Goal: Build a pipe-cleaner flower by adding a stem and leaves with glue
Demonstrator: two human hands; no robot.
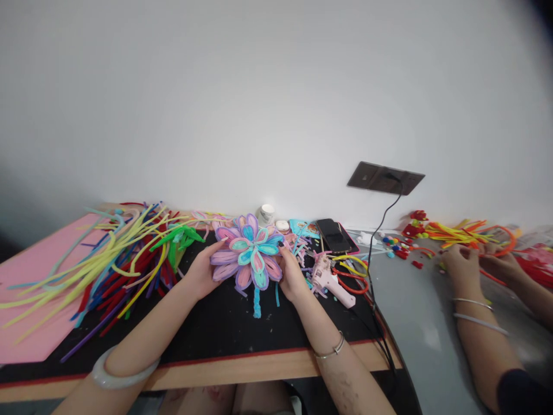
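A black work mat with a red edge covers the wooden table, and over its far middle both hands hold up a large pipe-cleaner flower with purple, pink and turquoise looped petals. The left hand cups its left rim and the right hand its right rim, fingers closed on the outer petals. It looks light, fuzzy and springy, its wire loops easily bent, so I judge the rims or the short turquoise stem the safest holds. A pale pink hot-glue gun lies just right of it. No brand or writing is legible anywhere
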